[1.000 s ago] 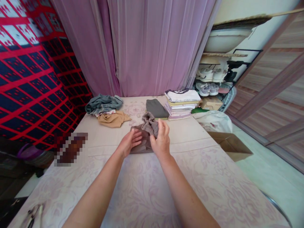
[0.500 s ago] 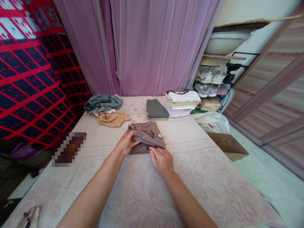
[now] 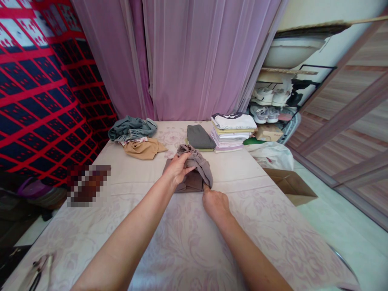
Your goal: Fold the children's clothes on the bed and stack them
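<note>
Bedsheet [image 3: 182, 242] — both hands, left hand [image 3: 177, 169] and right hand [image 3: 215, 203], seemingly pinching brown garment [image 3: 194, 173].

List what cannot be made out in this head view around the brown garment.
- Brown folded garment: its kind is unclear; the left hand covers part of it.
- Right hand: fingertips tucked under the cloth.
- Pixelated brown patch: blurred.
- Metal tool: cut off by the bottom edge.

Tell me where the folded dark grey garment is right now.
In the head view, the folded dark grey garment lies at the far end of the table, right of centre, against the left side of the stack of folded clothes, just beyond the brown garment.
</note>
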A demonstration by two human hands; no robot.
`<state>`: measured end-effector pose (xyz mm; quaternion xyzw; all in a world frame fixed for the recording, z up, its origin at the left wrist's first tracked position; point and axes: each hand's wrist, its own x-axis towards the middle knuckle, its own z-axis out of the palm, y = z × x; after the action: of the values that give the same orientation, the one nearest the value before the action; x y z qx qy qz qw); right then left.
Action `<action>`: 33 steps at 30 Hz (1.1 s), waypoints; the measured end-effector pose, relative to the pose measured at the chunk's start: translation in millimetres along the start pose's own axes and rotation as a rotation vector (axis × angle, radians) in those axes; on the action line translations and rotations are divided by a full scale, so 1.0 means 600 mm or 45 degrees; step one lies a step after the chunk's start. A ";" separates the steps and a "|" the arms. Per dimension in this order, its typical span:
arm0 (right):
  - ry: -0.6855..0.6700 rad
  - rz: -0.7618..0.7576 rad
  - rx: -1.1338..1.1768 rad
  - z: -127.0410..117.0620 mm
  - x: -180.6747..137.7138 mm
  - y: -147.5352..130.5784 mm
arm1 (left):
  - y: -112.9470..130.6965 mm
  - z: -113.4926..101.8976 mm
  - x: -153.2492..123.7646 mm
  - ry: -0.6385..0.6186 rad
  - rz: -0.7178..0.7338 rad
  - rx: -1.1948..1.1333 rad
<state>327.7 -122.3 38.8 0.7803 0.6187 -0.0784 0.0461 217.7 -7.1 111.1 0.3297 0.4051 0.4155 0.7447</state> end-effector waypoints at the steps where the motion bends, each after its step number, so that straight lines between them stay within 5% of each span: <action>1: 0.017 -0.024 -0.006 0.000 -0.004 0.007 | 0.001 0.003 0.001 0.005 0.007 0.007; 6: 0.056 -0.071 -0.090 0.006 -0.019 0.038 | -0.007 -0.007 0.003 0.036 0.043 0.058; 15: 0.074 -0.116 -0.104 0.010 -0.021 0.038 | -0.018 -0.137 -0.039 0.121 0.081 0.272; 26: 0.237 -0.162 0.126 0.004 -0.032 0.050 | -0.035 -0.228 -0.040 0.222 0.010 0.562; 30: 0.413 -0.135 0.367 -0.026 -0.004 0.036 | -0.015 -0.206 -0.045 0.494 0.427 0.957; 33: 0.552 -0.323 0.413 -0.043 0.042 0.001 | -0.015 -0.150 -0.046 0.157 0.835 1.278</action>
<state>335.6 -93.7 59.6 0.6926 0.6861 -0.0129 -0.2225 132.6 -21.6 71.8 0.7239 0.4715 0.3999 0.3062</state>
